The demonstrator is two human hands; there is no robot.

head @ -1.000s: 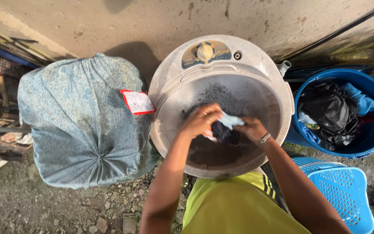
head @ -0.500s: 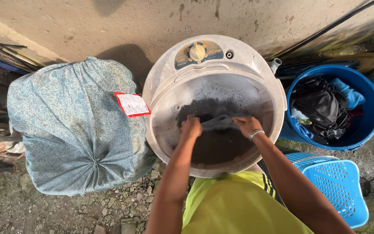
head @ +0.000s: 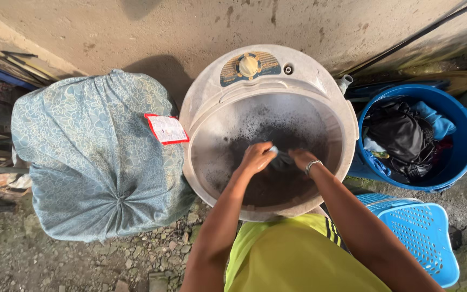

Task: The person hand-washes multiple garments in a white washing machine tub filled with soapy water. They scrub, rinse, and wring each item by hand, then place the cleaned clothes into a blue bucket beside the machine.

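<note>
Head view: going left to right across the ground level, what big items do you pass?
Patterned blue cloth bundle → round washing tub, both hands inside on a dark garment → blue bucket of clothes.

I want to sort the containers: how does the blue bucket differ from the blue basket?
The blue bucket is round, solid-walled and dark blue; the blue basket is perforated and lighter blue. The bucket holds dark and blue clothes; no contents show in the basket, which lies nearer the person. Both sit on the ground right of the washing tub.
</note>
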